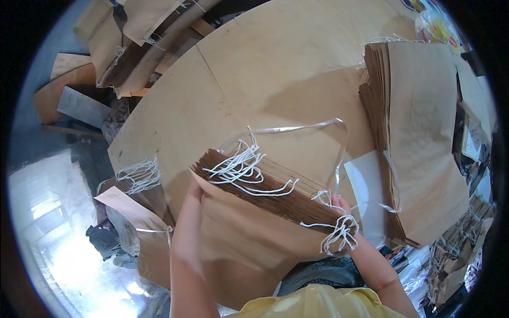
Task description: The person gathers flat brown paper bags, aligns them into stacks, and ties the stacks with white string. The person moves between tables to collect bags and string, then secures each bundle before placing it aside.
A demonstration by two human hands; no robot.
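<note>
A thick stack of brown paper bags [238,212] with white cord handles [241,167] is held in front of me at the table's near edge. It lies tilted, its layered brown edges facing up. My left hand [195,185] is at the stack's left end, its fingers hidden behind the paper. At the right end my right hand [343,206] grips the stack, fingertips showing over the edges next to loose cord loops. Behind the stack, a clear plastic strap [297,129] curves loosely over the table.
The round-edged wooden table [254,69] carries a tall bag stack [424,127] at right, beside a white sheet [366,180]. Another strapped bag bundle [135,212] stands at my left. More bags [132,47] are piled far left, with a shiny floor [69,238] below.
</note>
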